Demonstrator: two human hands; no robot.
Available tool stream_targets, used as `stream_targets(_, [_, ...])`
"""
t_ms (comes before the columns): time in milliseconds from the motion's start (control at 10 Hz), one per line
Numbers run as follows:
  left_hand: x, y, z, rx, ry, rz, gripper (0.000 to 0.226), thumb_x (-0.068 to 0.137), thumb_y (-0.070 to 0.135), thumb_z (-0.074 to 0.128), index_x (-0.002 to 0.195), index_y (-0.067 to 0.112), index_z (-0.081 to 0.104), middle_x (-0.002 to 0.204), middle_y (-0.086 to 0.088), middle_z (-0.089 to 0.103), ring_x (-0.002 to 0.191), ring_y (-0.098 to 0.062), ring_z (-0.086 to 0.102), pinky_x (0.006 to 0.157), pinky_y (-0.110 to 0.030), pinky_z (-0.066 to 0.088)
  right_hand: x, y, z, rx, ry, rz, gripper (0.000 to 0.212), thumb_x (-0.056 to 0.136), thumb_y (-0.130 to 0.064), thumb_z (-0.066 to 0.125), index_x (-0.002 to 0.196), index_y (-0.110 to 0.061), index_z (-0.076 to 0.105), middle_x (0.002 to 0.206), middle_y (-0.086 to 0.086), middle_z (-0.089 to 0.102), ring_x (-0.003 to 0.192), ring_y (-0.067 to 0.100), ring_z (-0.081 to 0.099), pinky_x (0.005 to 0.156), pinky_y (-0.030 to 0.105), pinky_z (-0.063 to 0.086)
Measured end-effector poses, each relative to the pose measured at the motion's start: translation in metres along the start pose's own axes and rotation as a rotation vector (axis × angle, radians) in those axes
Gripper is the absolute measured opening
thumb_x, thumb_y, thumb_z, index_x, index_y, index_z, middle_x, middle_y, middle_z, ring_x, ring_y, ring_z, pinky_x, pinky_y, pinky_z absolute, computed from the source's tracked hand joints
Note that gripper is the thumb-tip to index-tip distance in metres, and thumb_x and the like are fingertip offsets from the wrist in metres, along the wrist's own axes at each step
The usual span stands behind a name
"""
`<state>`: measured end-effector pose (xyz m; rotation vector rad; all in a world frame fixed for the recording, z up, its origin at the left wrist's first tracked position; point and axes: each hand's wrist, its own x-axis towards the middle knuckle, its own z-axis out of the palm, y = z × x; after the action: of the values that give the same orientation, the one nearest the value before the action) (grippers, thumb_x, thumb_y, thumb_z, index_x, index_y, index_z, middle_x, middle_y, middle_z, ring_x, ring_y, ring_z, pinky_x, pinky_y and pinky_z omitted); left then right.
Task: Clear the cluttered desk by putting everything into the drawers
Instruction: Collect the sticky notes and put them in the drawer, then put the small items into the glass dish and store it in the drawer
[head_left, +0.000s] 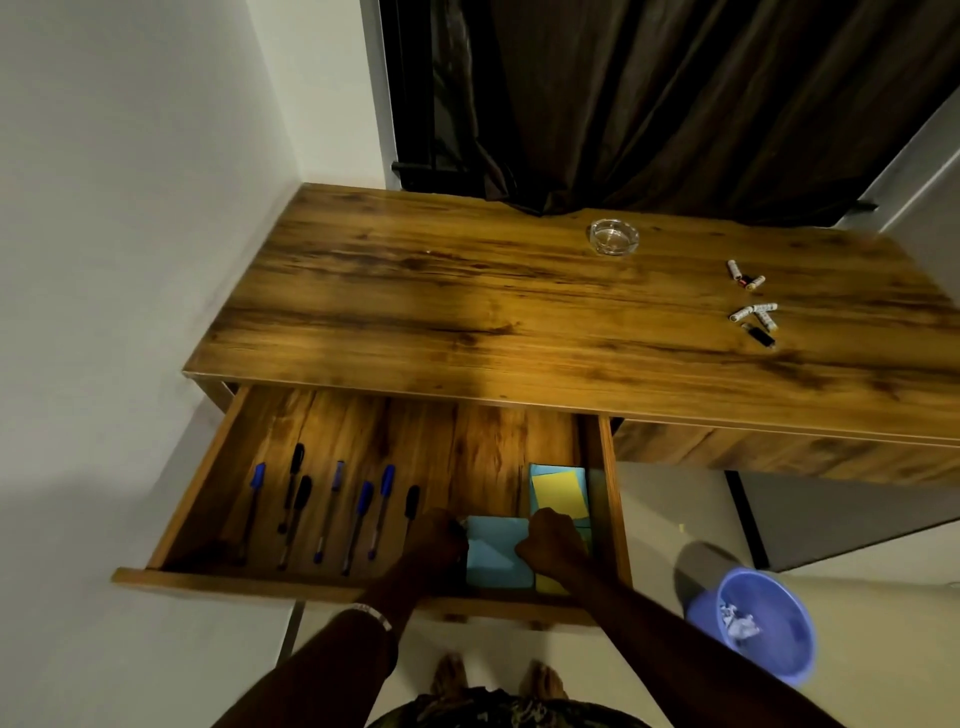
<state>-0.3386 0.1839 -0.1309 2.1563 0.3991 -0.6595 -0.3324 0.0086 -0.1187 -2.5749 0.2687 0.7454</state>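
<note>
Two hands down in the open drawer (176, 512) under the wooden desk (467, 291), and we're mid-tidy! At six o'clock sits the blue paper pad (496, 553): the left hand (434, 538) curls its fingers onto the pad's left edge, the right hand (550, 540) curls onto its right edge, squaring it beside the yellow-and-blue notes (558, 488) at five o'clock. Pens (332, 514) lie lined up at eight o'clock. Up at one o'clock, the glass ashtray (614, 236); at two, scattered batteries (753, 304). I reckon those come next, calling for a long reach and a careful gather.
</note>
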Motion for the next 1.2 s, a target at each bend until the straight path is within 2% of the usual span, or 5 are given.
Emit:
stream_targets(300, [-0.002,0.024,-0.004,-0.46,-0.103,-0.096,0.013,0.093,0.006,0.055,0.081,0.012,0.055,0.074,-0.007,0.058,0.062,-0.013,0.057,0.046,-0.017,0.047,-0.002,-0.011,-0.009,0.149,0.089,-0.157,0.021,0.084,-0.021,0.066,0.103,-0.012,0.07,0.102,0.004,0.071,0.093,0.016,0.065,0.065,0.018,0.044])
stream_targets(500, [0.006,0.045,-0.005,-0.602,-0.18,-0.115,0.023,0.099,0.021,0.046,0.102,0.003,0.06,0.088,-0.007,0.062,0.069,-0.015,0.059,0.056,-0.021,0.05,-0.005,-0.031,-0.013,0.276,0.047,-0.319,0.055,0.077,-0.028,0.077,0.128,-0.02,0.057,0.119,-0.002,0.066,0.107,0.016,0.062,0.079,0.018,0.043])
stream_targets(600, [0.007,0.052,-0.004,-0.723,-0.177,-0.07,0.03,0.094,0.017,0.051,0.119,0.002,0.059,0.102,-0.008,0.062,0.078,-0.015,0.062,0.059,-0.025,0.053,-0.005,-0.032,-0.016,0.375,0.068,-0.312,0.055,0.077,-0.038,0.072,0.128,-0.028,0.055,0.122,-0.003,0.064,0.113,0.019,0.06,0.093,0.032,0.05])
stream_targets(900, [0.012,0.1,0.012,-0.816,-0.338,-0.041,0.024,0.096,0.021,0.049,0.111,0.008,0.063,0.109,-0.012,0.066,0.095,-0.023,0.064,0.072,-0.034,0.057,-0.005,-0.002,-0.056,0.452,0.305,-0.221,0.067,0.077,-0.04,0.075,0.136,-0.024,0.048,0.125,-0.006,0.057,0.105,0.011,0.06,0.079,0.019,0.049])
stream_targets(1200, [0.001,0.171,0.052,-1.055,-0.339,-0.09,0.019,0.099,0.021,0.043,0.096,0.011,0.059,0.087,-0.008,0.066,0.072,-0.017,0.063,0.063,-0.029,0.057,-0.001,0.063,-0.108,0.504,0.402,-0.159,0.036,0.081,-0.026,0.07,0.117,-0.025,0.063,0.101,-0.006,0.069,0.094,0.013,0.066,0.086,0.032,0.053])
